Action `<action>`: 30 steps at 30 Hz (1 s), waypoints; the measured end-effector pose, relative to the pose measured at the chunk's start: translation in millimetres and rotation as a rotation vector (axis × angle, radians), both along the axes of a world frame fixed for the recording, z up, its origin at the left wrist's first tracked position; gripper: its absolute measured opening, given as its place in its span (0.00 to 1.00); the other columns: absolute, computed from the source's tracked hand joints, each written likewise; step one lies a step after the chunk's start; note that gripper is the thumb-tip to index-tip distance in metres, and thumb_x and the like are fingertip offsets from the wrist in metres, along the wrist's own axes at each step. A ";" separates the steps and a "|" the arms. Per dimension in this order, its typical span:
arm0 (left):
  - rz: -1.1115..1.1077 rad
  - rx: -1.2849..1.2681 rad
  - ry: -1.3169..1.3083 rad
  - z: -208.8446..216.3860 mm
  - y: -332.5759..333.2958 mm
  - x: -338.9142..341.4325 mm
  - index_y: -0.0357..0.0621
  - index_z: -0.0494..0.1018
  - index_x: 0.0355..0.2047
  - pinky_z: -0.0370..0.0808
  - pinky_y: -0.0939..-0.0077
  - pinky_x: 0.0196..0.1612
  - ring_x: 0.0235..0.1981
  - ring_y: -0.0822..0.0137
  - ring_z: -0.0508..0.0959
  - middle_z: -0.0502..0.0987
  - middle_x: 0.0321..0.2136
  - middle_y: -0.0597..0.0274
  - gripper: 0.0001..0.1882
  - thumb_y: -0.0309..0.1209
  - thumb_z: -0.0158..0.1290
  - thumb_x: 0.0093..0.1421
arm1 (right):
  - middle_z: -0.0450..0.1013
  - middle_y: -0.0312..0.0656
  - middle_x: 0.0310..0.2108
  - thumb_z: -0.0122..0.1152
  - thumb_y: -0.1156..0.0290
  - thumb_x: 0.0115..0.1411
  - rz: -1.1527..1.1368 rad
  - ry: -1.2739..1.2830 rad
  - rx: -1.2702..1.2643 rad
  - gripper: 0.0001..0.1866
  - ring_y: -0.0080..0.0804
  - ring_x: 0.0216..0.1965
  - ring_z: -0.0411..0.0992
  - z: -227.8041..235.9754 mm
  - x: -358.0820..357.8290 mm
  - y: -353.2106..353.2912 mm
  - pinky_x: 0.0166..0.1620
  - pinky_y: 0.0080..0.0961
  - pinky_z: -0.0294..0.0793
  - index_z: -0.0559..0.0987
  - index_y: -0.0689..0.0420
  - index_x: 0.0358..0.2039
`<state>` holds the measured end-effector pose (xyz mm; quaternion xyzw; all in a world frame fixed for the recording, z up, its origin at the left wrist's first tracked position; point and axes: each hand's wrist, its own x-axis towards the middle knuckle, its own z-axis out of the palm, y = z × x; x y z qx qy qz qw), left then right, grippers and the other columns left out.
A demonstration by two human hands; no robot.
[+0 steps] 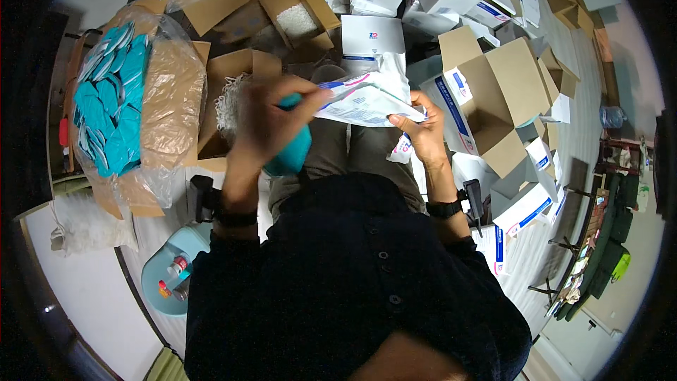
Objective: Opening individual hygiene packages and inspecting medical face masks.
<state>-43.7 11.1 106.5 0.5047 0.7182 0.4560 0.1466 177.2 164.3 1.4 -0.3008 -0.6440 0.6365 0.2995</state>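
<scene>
Above my lap I hold a white plastic pouch (374,102) with pink and blue print. My right hand (427,130) grips its right end between thumb and fingers. At its left end, the fingertips of my left hand (278,116) pinch the edge; this hand is smeared by motion. A teal, rounded piece (290,152) shows below and behind my left hand; whether the palm holds it, I cannot tell. Just below the right hand is a small white printed packet (400,149), partly hidden. Many similar teal pieces (113,99) lie in a plastic-lined carton at the left.
An open carton with white cords (231,102) stands beside my left hand, and a smaller carton of white bits (296,21) behind it. Past my right hand are a large open carton (493,102) and several white boxes (374,35). A light-blue tub (159,275) holds bottles.
</scene>
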 end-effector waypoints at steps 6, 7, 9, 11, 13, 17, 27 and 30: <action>-0.074 -0.065 0.012 -17.5 2.3 14.1 0.38 0.78 0.34 0.73 0.78 0.31 0.28 0.74 0.78 0.80 0.26 0.59 0.07 0.27 0.59 0.55 | 0.72 0.30 0.31 0.70 0.82 0.45 0.059 -0.023 0.003 0.17 0.16 0.32 0.66 5.9 4.7 -2.6 0.39 0.14 0.66 0.78 0.59 0.38; -0.092 -0.076 -0.015 -19.7 4.9 13.3 0.38 0.78 0.35 0.73 0.79 0.32 0.29 0.73 0.78 0.80 0.28 0.59 0.07 0.26 0.58 0.56 | 0.72 0.30 0.31 0.70 0.82 0.46 0.066 -0.017 0.010 0.17 0.16 0.33 0.66 6.9 4.6 -3.3 0.39 0.14 0.66 0.78 0.59 0.38; -0.107 -0.037 -0.056 -26.7 7.2 15.8 0.40 0.78 0.35 0.74 0.78 0.32 0.28 0.70 0.79 0.80 0.28 0.57 0.07 0.28 0.58 0.56 | 0.72 0.30 0.31 0.70 0.81 0.46 0.050 -0.029 0.038 0.17 0.16 0.33 0.66 7.3 3.7 -4.7 0.39 0.14 0.66 0.77 0.60 0.38; -0.110 0.064 -0.080 -36.7 10.5 19.7 0.44 0.79 0.34 0.74 0.76 0.28 0.25 0.62 0.81 0.80 0.27 0.53 0.08 0.32 0.59 0.54 | 0.73 0.30 0.30 0.70 0.81 0.47 0.035 -0.029 0.087 0.17 0.16 0.33 0.67 5.2 1.3 -4.8 0.39 0.14 0.66 0.77 0.59 0.38; -0.117 0.017 -0.096 -38.8 8.9 18.4 0.44 0.79 0.34 0.74 0.75 0.29 0.26 0.62 0.81 0.80 0.28 0.53 0.08 0.31 0.60 0.54 | 0.73 0.29 0.29 0.70 0.81 0.48 0.027 -0.023 0.153 0.15 0.15 0.31 0.67 4.4 -2.2 -4.9 0.38 0.13 0.67 0.77 0.58 0.37; -0.160 -0.089 -0.170 -31.5 4.4 17.5 0.38 0.78 0.38 0.75 0.78 0.39 0.35 0.73 0.79 0.81 0.33 0.56 0.09 0.24 0.57 0.56 | 0.72 0.30 0.29 0.69 0.80 0.48 0.049 -0.031 0.081 0.16 0.16 0.32 0.67 13.1 -8.6 -8.0 0.38 0.14 0.66 0.77 0.58 0.38; -0.203 0.050 -0.089 -30.9 -6.5 1.0 0.42 0.77 0.38 0.76 0.71 0.35 0.32 0.58 0.81 0.79 0.31 0.53 0.15 0.29 0.61 0.48 | 0.71 0.29 0.29 0.69 0.79 0.49 0.141 -0.065 0.141 0.15 0.16 0.32 0.65 30.5 -31.0 -15.6 0.38 0.14 0.65 0.76 0.59 0.38; -0.132 0.009 -0.051 -39.0 -13.8 -7.8 0.44 0.77 0.38 0.75 0.68 0.33 0.30 0.57 0.80 0.78 0.29 0.52 0.14 0.28 0.60 0.49 | 0.70 0.29 0.28 0.70 0.76 0.49 0.206 -0.144 0.175 0.14 0.18 0.31 0.64 36.6 -45.0 -19.3 0.37 0.16 0.65 0.75 0.59 0.37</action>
